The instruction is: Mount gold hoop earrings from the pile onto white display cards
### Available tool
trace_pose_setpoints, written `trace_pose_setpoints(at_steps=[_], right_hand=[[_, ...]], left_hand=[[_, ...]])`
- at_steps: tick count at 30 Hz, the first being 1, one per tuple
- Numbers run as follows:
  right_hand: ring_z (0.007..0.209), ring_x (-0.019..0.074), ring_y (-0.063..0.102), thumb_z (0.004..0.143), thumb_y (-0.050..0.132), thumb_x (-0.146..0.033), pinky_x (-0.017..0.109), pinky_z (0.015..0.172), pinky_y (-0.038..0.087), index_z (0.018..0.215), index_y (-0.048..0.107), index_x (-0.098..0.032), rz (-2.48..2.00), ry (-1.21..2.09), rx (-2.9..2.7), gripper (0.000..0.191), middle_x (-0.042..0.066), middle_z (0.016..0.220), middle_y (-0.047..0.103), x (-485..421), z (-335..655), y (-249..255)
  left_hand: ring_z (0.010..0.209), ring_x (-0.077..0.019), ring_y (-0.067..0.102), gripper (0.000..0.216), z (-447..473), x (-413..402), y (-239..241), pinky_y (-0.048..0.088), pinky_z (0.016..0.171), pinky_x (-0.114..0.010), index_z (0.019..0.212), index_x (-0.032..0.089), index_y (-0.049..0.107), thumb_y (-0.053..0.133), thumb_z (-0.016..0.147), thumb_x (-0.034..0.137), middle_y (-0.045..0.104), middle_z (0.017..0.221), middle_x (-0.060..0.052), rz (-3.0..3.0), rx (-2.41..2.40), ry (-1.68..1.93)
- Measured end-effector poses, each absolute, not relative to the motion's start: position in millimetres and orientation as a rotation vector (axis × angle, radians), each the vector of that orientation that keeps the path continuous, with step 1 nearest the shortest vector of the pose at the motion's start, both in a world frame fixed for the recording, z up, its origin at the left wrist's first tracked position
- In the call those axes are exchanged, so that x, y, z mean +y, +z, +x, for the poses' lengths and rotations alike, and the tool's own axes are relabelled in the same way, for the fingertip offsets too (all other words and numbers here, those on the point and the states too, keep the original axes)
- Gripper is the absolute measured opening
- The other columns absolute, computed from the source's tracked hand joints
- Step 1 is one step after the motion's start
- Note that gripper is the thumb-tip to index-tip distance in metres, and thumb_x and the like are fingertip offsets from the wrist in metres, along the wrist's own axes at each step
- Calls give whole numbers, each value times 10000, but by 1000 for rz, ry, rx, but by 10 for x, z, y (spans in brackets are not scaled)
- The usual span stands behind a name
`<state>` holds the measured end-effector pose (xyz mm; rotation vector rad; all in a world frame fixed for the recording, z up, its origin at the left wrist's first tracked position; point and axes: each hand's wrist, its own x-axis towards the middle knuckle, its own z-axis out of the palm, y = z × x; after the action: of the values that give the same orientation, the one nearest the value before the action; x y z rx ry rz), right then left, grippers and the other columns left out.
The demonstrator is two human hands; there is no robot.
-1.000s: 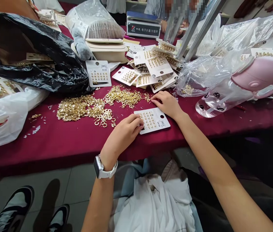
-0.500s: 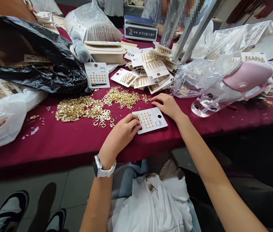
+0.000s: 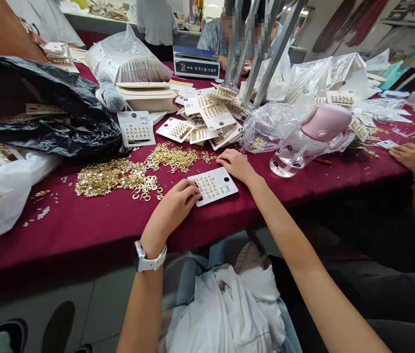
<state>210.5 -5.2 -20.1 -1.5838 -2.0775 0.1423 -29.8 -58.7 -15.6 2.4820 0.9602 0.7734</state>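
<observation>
A white earring card [image 3: 216,189] with rows of small gold studs and a price label lies on the red cloth in front of me. My left hand [image 3: 178,198] is closed at the card's left end, its fingertips and thumb on that edge. Just beyond the card's far edge rests my right hand [image 3: 236,165], fingers stretched toward a few loose gold pieces [image 3: 206,157]; its fingertips are partly hidden. Left of these are a heap of gold hook-shaped pieces [image 3: 170,157] and a larger heap of flat gold pieces [image 3: 108,176].
Behind the heaps lie a pile of filled cards [image 3: 214,113] and one upright card [image 3: 135,128]. A pink-lidded bottle [image 3: 288,157] stands to the right, a black bag [image 3: 93,113] to the left. A scale [image 3: 196,63] sits farther back. Another person's hands [image 3: 413,157] are at far right.
The view has shifted, so the table things appear farther left and a co-worker's hands now show at right. My hands stay at the card, with little change in their pose.
</observation>
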Motion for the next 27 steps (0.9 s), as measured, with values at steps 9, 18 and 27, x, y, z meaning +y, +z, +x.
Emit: trace_pose_setpoints(at_steps=[9,18,27], right_hand=[[956,212,611,852,577,-164,360,917,452,909,711,-143,-1538,215,-2073,148,102,966,682,-129,2140,-133],[892,216,620,832,598,-145,377,883,461,827,690,-147,-1584,184,-2016,93,86,907,676,-104,2154,-156],[880,209,602,801,609,-128,364,862,457,762,661,-171,-1555,172,-2028,78,66,874,655,-91,2132,-186]], left_hand=[[960,-167,611,129,-296,-601,-134,523,883,-319,903,176,594,470,922,210,574,1042,-59,2472,978,728],[915,-148,599,79,-292,-589,-168,512,860,-288,892,171,592,516,910,185,563,1002,-43,2477,947,792],[912,-153,598,90,-289,-591,-184,507,854,-292,878,163,602,521,908,187,561,1000,-47,2470,950,795]])
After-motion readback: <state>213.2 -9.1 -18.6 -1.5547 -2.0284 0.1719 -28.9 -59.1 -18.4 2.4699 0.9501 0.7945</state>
